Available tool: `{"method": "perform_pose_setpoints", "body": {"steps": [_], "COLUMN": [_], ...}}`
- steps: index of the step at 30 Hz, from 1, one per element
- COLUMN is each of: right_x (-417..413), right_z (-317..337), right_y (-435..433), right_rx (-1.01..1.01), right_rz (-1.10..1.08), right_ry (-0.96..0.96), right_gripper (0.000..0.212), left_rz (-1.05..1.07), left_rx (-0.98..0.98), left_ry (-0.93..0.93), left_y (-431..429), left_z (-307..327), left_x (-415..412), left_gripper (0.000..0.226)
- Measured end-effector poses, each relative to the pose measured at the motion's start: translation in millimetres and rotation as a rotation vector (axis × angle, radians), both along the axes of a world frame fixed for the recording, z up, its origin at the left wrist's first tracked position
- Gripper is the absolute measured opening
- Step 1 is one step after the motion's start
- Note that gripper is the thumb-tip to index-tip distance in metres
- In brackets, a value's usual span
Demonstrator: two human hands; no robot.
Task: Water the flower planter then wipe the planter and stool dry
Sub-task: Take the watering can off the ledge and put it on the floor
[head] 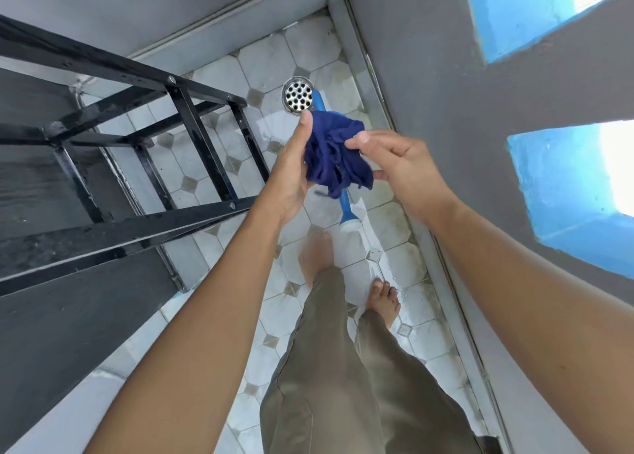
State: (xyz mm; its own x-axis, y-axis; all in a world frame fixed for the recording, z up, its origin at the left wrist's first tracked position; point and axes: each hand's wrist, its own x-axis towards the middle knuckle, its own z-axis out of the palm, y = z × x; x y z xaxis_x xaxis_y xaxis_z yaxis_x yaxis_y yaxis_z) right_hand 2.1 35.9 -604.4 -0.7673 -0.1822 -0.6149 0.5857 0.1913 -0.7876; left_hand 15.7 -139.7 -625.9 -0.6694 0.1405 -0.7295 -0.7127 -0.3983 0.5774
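- The cloth (334,151) covers the middle of a blue handle (344,203) on the floor; only its two ends show.
- The cloth hides the left hand's (291,168) palm and most of its fingers.
- The right hand's (394,160) lower fingers sit behind the cloth.
- The black frame (144,137) runs off the left edge.
- The far foot (317,258) is blurred.
- The trousers (343,385) are cut by the bottom edge.
- The two blue wall openings (566,185) run off the right edge, washed out to white.
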Motion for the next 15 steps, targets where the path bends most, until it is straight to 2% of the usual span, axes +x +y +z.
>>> {"method": "perform_pose_setpoints", "body": {"steps": [1, 6, 8, 10, 12, 15], "right_x": [0.4, 7.4, 8.3, 9.4, 12.3, 18.4], "right_z": [-1.4, -5.7, -7.7, -14.2, -22.4, -30.6], "right_y": [-0.3, -4.4, -4.0, -1.3, 2.5, 7.4], "right_rx": [0.041, 0.221, 0.19, 0.044, -0.095, -0.229], "right_rz": [0.022, 0.089, 0.041, -0.033, -0.139, -0.283], "right_ry": [0.038, 0.145, 0.064, -0.107, -0.268, -0.449], "right_gripper": [0.015, 0.063, 0.075, 0.071, 0.05, 0.05], "left_rz": [0.006, 0.056, 0.09, 0.082, -0.003, -0.216], "left_rx": [0.02, 0.037, 0.091, 0.082, -0.081, -0.469], "left_ry": [0.003, -0.028, -0.04, -0.035, 0.026, 0.225], "left_y": [-0.3, 4.0, 6.0, 7.9, 7.9, 8.0], "left_z": [0.1, -3.0, -2.3, -1.9, -3.3, -7.4], "left_x": [-0.3, 7.2, 11.0, 11.9, 10.2, 8.6], "left_gripper": [0.062, 0.037, 0.031, 0.025, 0.023, 0.024]}}
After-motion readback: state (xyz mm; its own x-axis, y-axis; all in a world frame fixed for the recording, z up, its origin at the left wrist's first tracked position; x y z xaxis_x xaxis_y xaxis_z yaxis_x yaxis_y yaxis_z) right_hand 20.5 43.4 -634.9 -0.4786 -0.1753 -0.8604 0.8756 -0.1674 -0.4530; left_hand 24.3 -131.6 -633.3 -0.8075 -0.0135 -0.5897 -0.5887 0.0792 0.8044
